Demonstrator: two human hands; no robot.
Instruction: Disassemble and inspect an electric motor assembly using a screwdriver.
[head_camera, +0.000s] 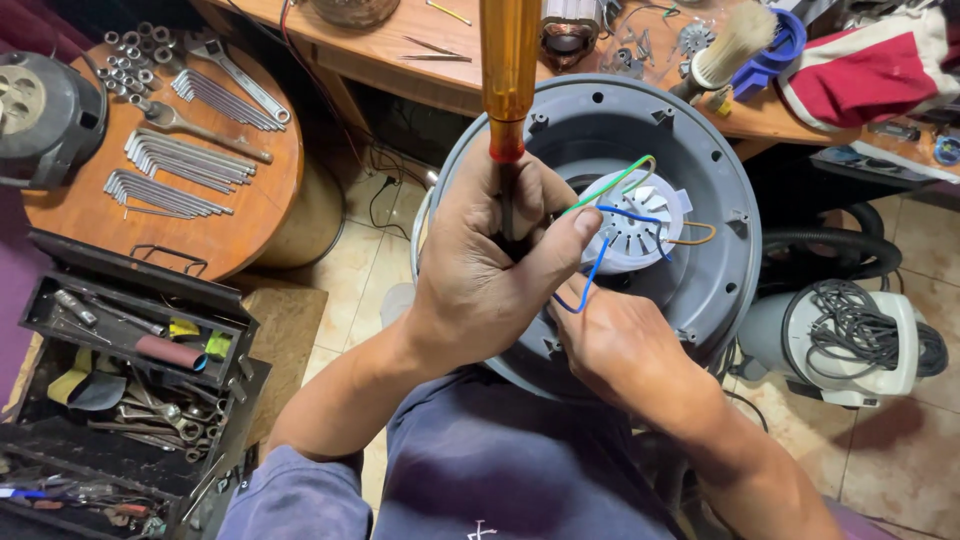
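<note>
— Tiled floor (340, 250) ran under everything, pale and scuffed. What sat furthest left?

— An open black toolbox (120, 400) at the near left, its trays crowded with wrenches and pliers. Behind it stood a round wooden table (250, 200) with rows of hex keys (180, 170) fanned out, a wrench (235, 80) and a cluster of sockets (130, 60) at its far edge. A dark round housing (40, 110) rested at its left rim.

— And the hands?

— The left hand (480, 270) was wrapped tight around the dark shaft of a screwdriver (508, 70), whose amber handle rose straight toward the camera. Its thumb pressed against a green wire (610, 185). The right hand (620, 345) lay just beside it, lower and to the right, against the grey round housing (700, 160); I could not tell whether its fingers were curled or spread, since they were hidden under the left hand.

— Where was the housing?

— Centre of the view, propped in the person's lap, with a white finned motor cap (635, 230) in its middle. Blue, green and yellow wires looped over that cap.

— Further right?

— A wooden bench (400, 50) ran along the far side, carrying a brush (730, 45) and a red and white cloth (870, 70). Near the right edge stood a white vacuum body (850, 340) with a coiled black cord on top.
</note>
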